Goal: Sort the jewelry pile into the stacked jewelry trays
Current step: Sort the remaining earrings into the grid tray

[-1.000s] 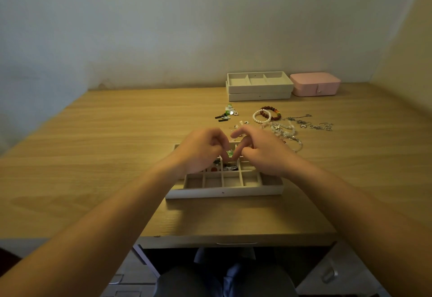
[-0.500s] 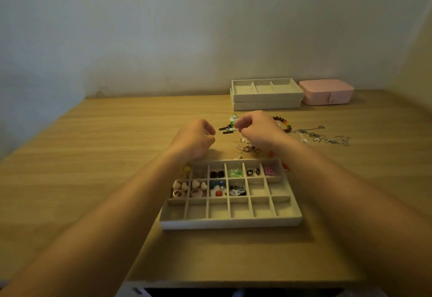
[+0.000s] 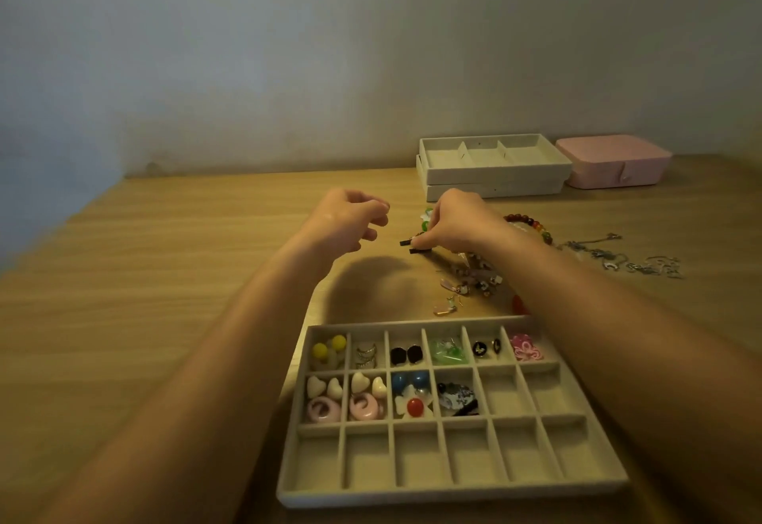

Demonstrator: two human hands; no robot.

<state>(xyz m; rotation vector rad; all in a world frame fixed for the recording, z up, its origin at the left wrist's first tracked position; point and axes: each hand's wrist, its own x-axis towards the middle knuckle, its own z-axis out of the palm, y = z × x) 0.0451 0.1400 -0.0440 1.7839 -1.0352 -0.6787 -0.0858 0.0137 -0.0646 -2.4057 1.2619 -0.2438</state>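
The jewelry pile of loose earrings and charms (image 3: 470, 276) is lying on the pale wooden table (image 3: 165, 276), just beyond the grey velvet compartment tray (image 3: 449, 496). I am judging the sort as under halfway. Ten of the tray's cells are holding earrings, while two middle cells and the whole nearest row are sitting bare. A multicoloured beaded bracelet (image 3: 532, 224) and tangled silver chains (image 3: 626, 262) are waiting unsorted to the right. The stacked grey trays (image 3: 495, 177) by the wall, beside a pink jewelry box (image 3: 610, 161), are showing nothing in the top tier.

My right hand (image 3: 457, 222) is pinching a small black bar-shaped earring (image 3: 406, 242) at the pile's left edge. My left hand (image 3: 346, 218) is hovering near it, fingers loosely curled around nothing.

A second ago both hands were bunched together over the tray's cells; now they are reaching past it to the pile.
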